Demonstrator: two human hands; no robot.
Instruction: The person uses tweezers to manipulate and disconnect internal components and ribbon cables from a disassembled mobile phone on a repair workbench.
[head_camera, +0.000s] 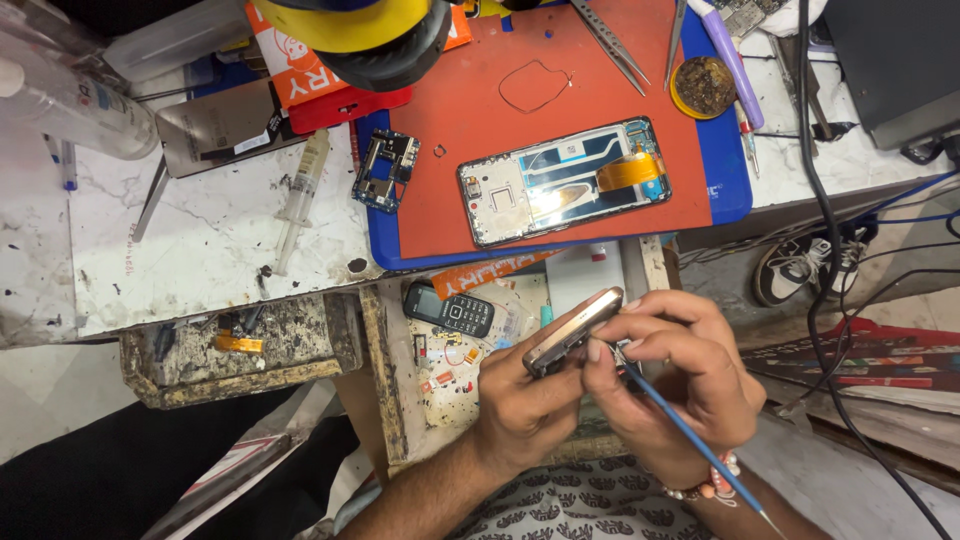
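Observation:
My left hand (522, 395) grips a gold-edged phone body (572, 330) tilted on its side, low in the middle of the view. My right hand (680, 375) touches the phone's lower end and holds a thin blue-handled brush (690, 436) that runs down to the right. Both hands hover over an open drawer (455, 350) that holds a small black keypad phone (448, 310) and loose parts. Above, on a red mat (440, 200), lies an opened phone frame (563, 180) with an orange flex cable.
A small circuit board (385, 170), a syringe (300, 195) and tweezers (610, 42) lie on the worn white bench (200, 250). A round tin of paste (704, 86) sits at the mat's upper right. Black cables (820, 200) hang right, above a shoe (800, 268).

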